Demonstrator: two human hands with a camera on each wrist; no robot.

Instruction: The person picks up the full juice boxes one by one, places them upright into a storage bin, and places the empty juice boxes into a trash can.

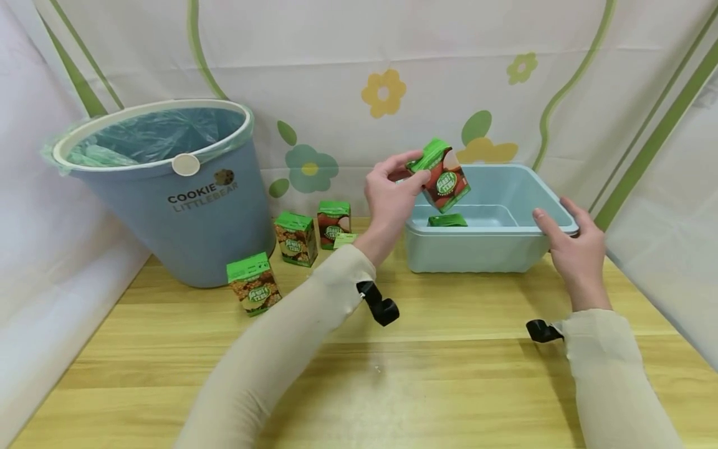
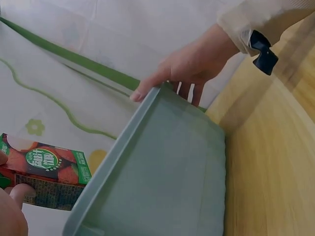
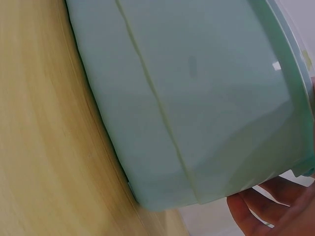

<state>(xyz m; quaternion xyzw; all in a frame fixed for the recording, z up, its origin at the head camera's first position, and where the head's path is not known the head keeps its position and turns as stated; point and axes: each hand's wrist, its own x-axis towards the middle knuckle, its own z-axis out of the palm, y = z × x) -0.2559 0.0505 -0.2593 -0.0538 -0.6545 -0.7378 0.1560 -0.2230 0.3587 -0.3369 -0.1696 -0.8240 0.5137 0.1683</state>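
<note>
My left hand [image 1: 392, 196] pinches a small drink carton [image 1: 447, 181] with a green top and red fruit pictures, holding it tilted above the left part of a light blue plastic bin [image 1: 471, 249]. The left wrist view shows the same carton [image 2: 49, 164] beside the bin's rim, with only part of the left hand [image 2: 11, 211] visible. At the bin's right end, my right hand [image 1: 580, 252] grips the rim, thumb on top and fingers outside. Inside the bin, a green carton top [image 1: 447, 220] shows; the rest of that carton is hidden by the front wall.
Left of the bin stand a red carton [image 1: 332, 226] and two brown-patterned cartons [image 1: 295, 240] [image 1: 257, 290]. A pale green piece [image 1: 344, 240] is partly covered by the left wrist. A large blue bucket [image 1: 196, 243] with a plastic liner is at the back left. Floral cloth hangs behind.
</note>
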